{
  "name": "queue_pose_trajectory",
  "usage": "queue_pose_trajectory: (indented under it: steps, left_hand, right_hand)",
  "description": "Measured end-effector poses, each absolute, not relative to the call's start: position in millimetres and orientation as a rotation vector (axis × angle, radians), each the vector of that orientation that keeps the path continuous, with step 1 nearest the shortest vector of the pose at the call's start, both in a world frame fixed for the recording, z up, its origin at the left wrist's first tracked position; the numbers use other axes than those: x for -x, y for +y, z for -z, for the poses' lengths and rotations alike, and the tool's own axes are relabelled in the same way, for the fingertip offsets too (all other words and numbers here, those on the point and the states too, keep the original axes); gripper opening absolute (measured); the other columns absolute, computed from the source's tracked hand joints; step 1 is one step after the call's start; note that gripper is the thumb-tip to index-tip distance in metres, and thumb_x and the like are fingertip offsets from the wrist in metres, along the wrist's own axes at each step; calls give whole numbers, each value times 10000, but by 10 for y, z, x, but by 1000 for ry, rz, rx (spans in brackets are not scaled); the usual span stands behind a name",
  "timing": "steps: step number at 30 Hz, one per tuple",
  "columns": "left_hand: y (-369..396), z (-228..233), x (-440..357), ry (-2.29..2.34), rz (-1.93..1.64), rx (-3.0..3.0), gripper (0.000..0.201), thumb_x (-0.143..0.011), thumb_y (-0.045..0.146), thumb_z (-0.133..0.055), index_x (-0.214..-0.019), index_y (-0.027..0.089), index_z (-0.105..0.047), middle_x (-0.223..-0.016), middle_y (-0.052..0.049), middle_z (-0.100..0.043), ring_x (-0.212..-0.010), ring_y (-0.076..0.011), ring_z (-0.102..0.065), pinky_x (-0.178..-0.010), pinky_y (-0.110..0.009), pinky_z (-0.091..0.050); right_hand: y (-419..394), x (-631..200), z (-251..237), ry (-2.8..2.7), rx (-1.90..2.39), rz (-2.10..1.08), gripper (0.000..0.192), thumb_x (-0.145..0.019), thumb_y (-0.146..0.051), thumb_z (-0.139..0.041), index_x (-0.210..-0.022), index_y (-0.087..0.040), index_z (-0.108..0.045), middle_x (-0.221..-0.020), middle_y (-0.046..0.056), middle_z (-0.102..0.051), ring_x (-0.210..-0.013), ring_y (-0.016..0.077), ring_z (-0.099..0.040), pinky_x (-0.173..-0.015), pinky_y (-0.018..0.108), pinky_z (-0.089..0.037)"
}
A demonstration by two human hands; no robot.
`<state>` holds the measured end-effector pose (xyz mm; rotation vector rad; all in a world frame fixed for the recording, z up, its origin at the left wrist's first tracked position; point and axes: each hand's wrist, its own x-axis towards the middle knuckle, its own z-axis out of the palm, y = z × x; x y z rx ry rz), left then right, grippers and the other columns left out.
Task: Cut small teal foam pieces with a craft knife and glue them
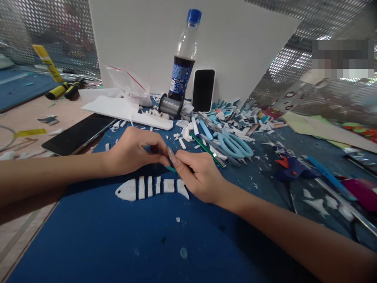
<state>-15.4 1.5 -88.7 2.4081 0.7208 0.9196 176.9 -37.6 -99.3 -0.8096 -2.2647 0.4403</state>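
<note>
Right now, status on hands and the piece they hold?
Left hand and right hand pinch a teal strip. Foam fish lies just below, untouched. Scissors lie apart, beyond the right hand.

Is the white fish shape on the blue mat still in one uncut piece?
No, the white fish shape lies on the blue mat as a row of separate segments with gaps between them, just below both hands.

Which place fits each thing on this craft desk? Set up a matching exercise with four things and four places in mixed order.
Things:
1. white fish pieces
2. cola bottle
3. light blue scissors
4. yellow-black pens

Places:
A. far left, on the pale table
B. upright against the white board
C. on the blue mat just below both hands
D. among scraps, right of the hands

Pairs: 1-C, 2-B, 3-D, 4-A
</note>
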Motion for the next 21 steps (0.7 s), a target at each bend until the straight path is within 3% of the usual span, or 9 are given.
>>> queue_pose_trajectory:
  steps: [6,15,21]
  left_hand:
    - [18,882,148,770,-865,-2382,89,-693,233,-734,-685,153,-697,-709,-58,-718,-621,-132,-632,-591,-225,-481]
    - [29,849,129,772,-863,-2133,113,-702,255,-721,-693,143,-712,-682,-48,-718,-614,-126,-641,-588,-211,-504]
    - [30,840,101,879,-886,-2092,112,-651,230,-745,-630,132,-695,-648,-35,-710,-611,-128,-638,-587,-204,-499]
  right_hand:
    - [-341,-1775,1003,-2211,829,-494,329,-928,-142,-407,-623,-191,-295,-515,-69,-237,-421,48,-245,-443,208,-206]
    - [-329,-1763,1002,-2226,860,-604,302,-941,-193,-407,-641,-179,-378,-528,-60,-314,-433,52,-291,-444,211,-216]
    - [-283,-1733,982,-2011,927,-1033,357,-941,-342,-419,-624,-179,-414,-501,-63,-345,-432,58,-359,-440,200,-279]
